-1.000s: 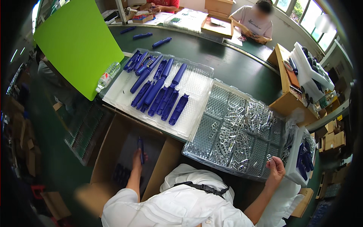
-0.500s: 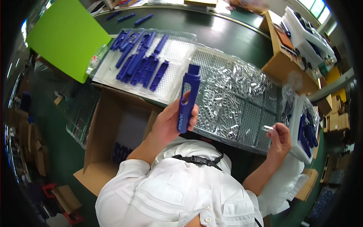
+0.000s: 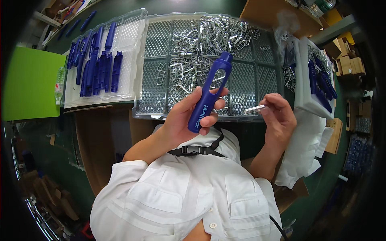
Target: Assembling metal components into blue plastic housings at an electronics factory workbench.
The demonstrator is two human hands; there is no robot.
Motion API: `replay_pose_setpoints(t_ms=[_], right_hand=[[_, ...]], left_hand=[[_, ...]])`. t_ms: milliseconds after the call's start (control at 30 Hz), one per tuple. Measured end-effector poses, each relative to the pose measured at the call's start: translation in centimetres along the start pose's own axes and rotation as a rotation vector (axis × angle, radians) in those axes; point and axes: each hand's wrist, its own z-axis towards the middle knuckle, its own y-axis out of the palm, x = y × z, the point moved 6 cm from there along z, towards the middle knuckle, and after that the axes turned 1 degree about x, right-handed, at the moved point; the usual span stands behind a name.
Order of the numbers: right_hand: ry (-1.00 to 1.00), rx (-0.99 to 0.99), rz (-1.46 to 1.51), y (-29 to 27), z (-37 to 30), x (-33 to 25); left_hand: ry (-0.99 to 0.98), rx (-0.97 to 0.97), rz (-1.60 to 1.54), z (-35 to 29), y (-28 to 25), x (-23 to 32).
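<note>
My left hand is closed around a blue plastic tube-shaped housing, held tilted with its narrower end up and away to the right. An oval opening runs along its side, and light lettering marks its lower part. To the right, my right hand pinches a small shiny metal clip, apart from the housing. Both hands are at the near edge of a clear divided tray holding many loose metal clips. At the left, blue plastic housings and half-shells lie in a white tray.
A bright green panel and a clear plastic bottle are at the left. Below the trays is an open cardboard box. On the right, a white foam box holds blue parts; a wooden box sits at the back.
The view has swung, so the trays now appear farther left. My right hand has come closer to the blue housing, still pinching the clip. The housing has tipped to the right.
</note>
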Motion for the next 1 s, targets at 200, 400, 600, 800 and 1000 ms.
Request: replay_pose_setpoints(t_ms=[200,400,600,800,1000], right_hand=[[-0.123,-0.118,0.013,1.7,1.4,-1.2],[-0.192,-0.114,-0.252,4.5,2.3,-3.1],[-0.38,-0.229,-0.667,7.2,3.0,-4.0],[-0.275,-0.254,-0.72,8.0,3.1,-2.1],[-0.23,-0.28,-0.759,8.1,3.3,-1.4]], left_hand=[[-0.007,0.144,0.352,0.5,-1.7,0.5],[0.154,0.373,0.83,-0.4,-2.3,1.0],[0.17,0.401,1.093,-0.7,-2.3,1.1],[0.11,0.355,1.208,-0.7,-2.2,1.0],[0.141,0.279,1.29,-0.9,-3.0,0.8]])
